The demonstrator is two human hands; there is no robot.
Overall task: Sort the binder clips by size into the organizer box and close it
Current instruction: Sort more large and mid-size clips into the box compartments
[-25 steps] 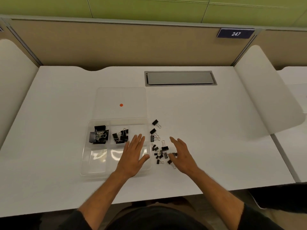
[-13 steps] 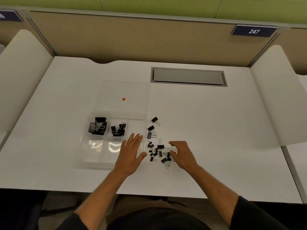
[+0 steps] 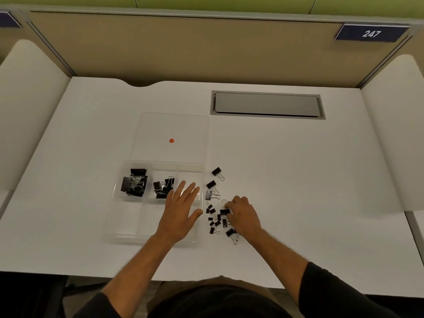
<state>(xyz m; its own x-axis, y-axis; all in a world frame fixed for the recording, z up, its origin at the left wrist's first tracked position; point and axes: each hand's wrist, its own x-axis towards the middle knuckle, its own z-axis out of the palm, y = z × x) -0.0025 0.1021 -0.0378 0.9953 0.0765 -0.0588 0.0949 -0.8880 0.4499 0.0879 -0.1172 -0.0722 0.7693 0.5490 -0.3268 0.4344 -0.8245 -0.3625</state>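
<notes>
Left hand [image 3: 181, 214] flat, fingers straight and spread, palm down over the right side of the clear organizer box [image 3: 119, 228], covering its right-hand compartments. Right hand [image 3: 243, 215] palm down with fingers curled onto the loose pile of small binder clips [image 3: 214, 222]; fingertips at a black clip [image 3: 224, 211] on top of the pile, cannot tell if it is actually pinched. Pile lies on the surface [image 3: 298, 180] just right of the box, near the front edge. Three medium binder clips [image 3: 212, 185] sit in a loose line behind the pile, beside the box's right wall. Box: far-left compartment has large binder clips [image 3: 135, 185], far-middle compartment has medium ones [image 3: 163, 188]; near-left compartments look bare. Clear lid [image 3: 160, 127] lies open flat behind the box, touching its back edge, orange dot sticker [image 3: 171, 140] in its middle. Grey cable hatch [image 3: 267, 104] set into the surface toward the back right. Tan partition [image 3: 183, 47] along the back edge, number plate "247" [image 3: 371, 33] at its upper right. Dark sleeve [image 3: 339, 292] on the right arm.
</notes>
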